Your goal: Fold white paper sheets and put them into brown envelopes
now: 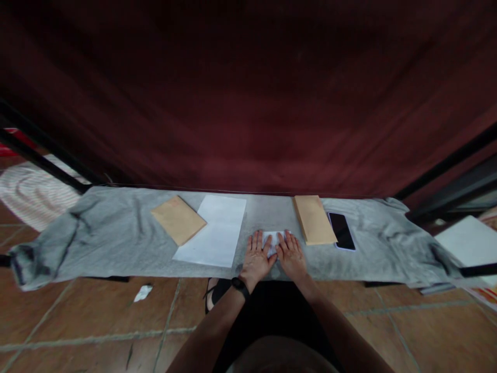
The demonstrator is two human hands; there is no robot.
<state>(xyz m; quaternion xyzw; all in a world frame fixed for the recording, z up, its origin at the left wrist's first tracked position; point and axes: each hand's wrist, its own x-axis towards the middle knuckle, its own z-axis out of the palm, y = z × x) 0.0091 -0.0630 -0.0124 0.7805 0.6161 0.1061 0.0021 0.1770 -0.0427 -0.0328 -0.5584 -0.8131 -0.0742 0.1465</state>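
Observation:
A small white piece of paper, which looks folded, lies on the grey cloth near its front edge. My left hand presses flat on the paper's left side, fingers stretched out and a dark band on the wrist. On its right side my right hand lies flat too, fingers spread. Both palms cover much of the paper, so its full outline is hidden. To the left lie larger white sheets, with a brown envelope overlapping their left edge. A stack of brown envelopes is right of my right hand.
A phone with a dark screen lies beside the envelope stack. Grey cloth covers the narrow bench. A dark red curtain-like surface rises behind it. A crumpled white scrap is on the tiled floor. White paper shows at far right.

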